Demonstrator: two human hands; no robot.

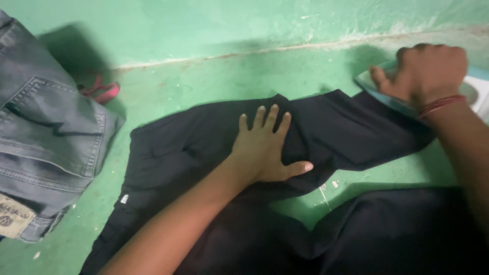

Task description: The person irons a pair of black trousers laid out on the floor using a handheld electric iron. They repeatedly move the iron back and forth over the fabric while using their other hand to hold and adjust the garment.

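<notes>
left hand [265, 150] flat on black garment [204, 147], right hand [425, 71] gripping iron [379, 86]

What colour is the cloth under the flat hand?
Black: the garment under the left hand, seen in the head view.

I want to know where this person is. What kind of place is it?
Probably a home floor used for ironing clothes. A left hand presses flat on black trousers spread on a green floor, the right hand grips an iron, and folded jeans lie beside them.
</notes>
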